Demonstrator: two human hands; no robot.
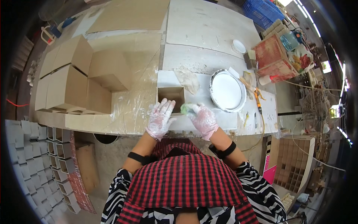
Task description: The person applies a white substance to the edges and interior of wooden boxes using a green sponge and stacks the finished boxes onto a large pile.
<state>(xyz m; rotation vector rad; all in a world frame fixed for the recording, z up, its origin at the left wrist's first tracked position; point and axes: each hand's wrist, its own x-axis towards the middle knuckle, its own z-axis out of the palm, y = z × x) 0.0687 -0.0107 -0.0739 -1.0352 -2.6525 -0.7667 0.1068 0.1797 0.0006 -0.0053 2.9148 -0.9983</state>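
Observation:
An open-topped brown box stands near the front edge of the table. My left hand, in a thin glove smeared with white, rests flat against the box's near left side, fingers stretched out. On the other side, my right hand, gloved and white-smeared as well, pinches a small green sponge at the box's near right corner. To the right stands a round tub of white paint with a coated rim. A crumpled pale cloth lies just behind the box.
Several brown boxes are stacked on the left of the table. Right of the tub lie a brush and an orange-and-black air gun with a hose. A white bowl and a red worn crate stand farther back.

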